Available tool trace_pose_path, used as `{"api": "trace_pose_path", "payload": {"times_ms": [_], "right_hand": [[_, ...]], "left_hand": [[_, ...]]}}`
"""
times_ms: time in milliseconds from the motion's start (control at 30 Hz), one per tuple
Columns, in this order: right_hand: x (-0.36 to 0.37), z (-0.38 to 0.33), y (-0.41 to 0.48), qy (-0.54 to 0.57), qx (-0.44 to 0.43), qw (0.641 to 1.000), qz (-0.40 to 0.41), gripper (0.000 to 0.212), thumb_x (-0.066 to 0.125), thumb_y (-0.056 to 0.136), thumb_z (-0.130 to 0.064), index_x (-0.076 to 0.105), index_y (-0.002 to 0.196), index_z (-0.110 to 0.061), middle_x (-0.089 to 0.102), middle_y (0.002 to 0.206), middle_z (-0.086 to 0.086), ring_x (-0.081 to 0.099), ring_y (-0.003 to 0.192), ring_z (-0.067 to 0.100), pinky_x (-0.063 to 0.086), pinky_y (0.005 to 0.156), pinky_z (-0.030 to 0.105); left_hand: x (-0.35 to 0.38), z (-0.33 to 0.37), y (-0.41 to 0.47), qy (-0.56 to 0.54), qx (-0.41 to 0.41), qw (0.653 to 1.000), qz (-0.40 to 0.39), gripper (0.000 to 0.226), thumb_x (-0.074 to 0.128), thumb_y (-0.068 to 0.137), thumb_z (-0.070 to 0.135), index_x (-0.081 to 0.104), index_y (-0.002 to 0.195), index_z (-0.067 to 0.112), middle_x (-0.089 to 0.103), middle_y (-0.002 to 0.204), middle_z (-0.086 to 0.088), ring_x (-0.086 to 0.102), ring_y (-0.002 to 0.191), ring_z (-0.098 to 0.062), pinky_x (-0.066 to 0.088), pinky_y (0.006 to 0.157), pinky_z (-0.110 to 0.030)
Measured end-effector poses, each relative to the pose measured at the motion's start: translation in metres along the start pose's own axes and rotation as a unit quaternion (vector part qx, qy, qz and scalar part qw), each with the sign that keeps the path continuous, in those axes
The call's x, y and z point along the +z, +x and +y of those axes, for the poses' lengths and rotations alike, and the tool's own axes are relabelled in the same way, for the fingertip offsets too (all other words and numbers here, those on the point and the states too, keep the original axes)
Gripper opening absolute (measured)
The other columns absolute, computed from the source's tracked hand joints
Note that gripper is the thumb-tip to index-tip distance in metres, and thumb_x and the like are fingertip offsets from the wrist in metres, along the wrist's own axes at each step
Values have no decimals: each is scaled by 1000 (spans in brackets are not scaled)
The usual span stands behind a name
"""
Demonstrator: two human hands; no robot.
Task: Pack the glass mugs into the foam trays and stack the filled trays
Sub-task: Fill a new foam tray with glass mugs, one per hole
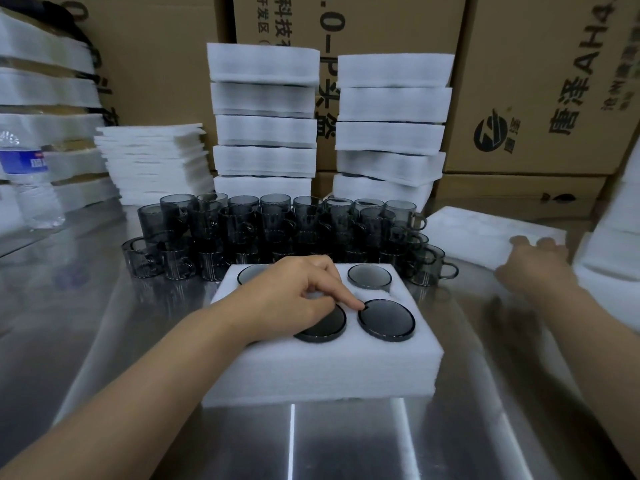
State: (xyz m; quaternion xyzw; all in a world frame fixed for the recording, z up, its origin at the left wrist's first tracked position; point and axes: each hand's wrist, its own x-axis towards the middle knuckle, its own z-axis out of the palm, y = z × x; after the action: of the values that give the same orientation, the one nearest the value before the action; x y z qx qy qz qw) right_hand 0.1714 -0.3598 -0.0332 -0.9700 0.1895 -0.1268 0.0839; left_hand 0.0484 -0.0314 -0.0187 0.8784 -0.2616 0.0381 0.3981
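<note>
White foam makes up the tray [322,368] that sits at the middle of the steel table [104,341], and each of its four wells holds a smoky dark glass mug, seen from above as round rims: far left [249,273], far right [369,276], near left [330,323] and near right [386,319]. The person's left grip [294,292] rests over the tray with the forefinger stretched out, its tip at the rim of the near-right mug. The other fingers are curled above the near-left mug, and I cannot tell whether they pinch anything. The right grip [533,263], blurred, reaches to the right, its fingers hooked over the near edge of a second foam tray [485,230] lying flat on the table. Just behind the filled tray stands a crowd of loose mugs [277,226], piled two high, with one mug [429,268] at the right end, its handle pointing right. Behind them rise two stacks of filled trays [265,129] and [391,133], side by side against cardboard boxes [554,81]. A pile of flat foam sheets [152,161] lies to the left, and a water bottle [27,181] stands at the far left edge.
</note>
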Motion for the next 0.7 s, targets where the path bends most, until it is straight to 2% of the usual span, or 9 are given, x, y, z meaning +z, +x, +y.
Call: {"api": "trace_pose_path", "payload": {"times_ms": [167,233,300,400,500,600,700], "right_hand": [[6,3,-4,-113,-55,991,42,59,47,91,-24,26,146,-26,33,137,17,31,125,34,36,97,43],[5,1,-5,-162,-90,979,79,57,44,91,-23,28,145,-27,40,135,12,38,122,30,33,99,43],[3,-2,-6,-169,-104,972,122,51,44,92,-22,36,141,-27,48,130,9,44,119,28,28,101,43],[-4,-11,-5,-36,-114,975,185,38,47,93,-15,54,130,-20,54,123,16,50,110,36,25,97,41],[-17,-24,-8,147,-139,954,222,29,49,94,-11,61,120,-11,55,118,23,52,103,40,30,91,41],[-31,-37,-17,324,-105,914,219,24,51,94,-16,64,115,-15,58,111,11,53,99,26,36,82,30],[-47,-41,-29,454,-44,862,221,18,54,92,-20,68,101,-27,62,92,-7,52,76,6,39,67,21]], "left_hand": [[-1,2,-1,9,1,1000,6,43,56,89,3,75,85,41,58,88,11,55,78,-14,37,62,-11],[0,3,-1,12,0,1000,9,43,56,88,3,75,85,41,57,89,12,55,79,-15,37,62,-12],[0,3,-1,14,-2,1000,7,42,55,88,3,75,86,40,57,88,12,56,80,-15,40,67,-19],[0,3,-1,17,-1,1000,6,42,55,89,3,75,87,40,56,87,14,56,81,-13,43,72,-26],[0,2,-1,20,-1,1000,7,43,55,88,4,75,86,42,56,88,14,56,80,-15,42,70,-25],[0,1,-1,15,2,1000,6,42,54,89,4,75,87,40,57,89,13,57,80,-23,44,69,-30],[0,1,-1,26,6,1000,5,41,54,89,4,75,88,39,56,89,15,57,80,-24,45,71,-32]]}}
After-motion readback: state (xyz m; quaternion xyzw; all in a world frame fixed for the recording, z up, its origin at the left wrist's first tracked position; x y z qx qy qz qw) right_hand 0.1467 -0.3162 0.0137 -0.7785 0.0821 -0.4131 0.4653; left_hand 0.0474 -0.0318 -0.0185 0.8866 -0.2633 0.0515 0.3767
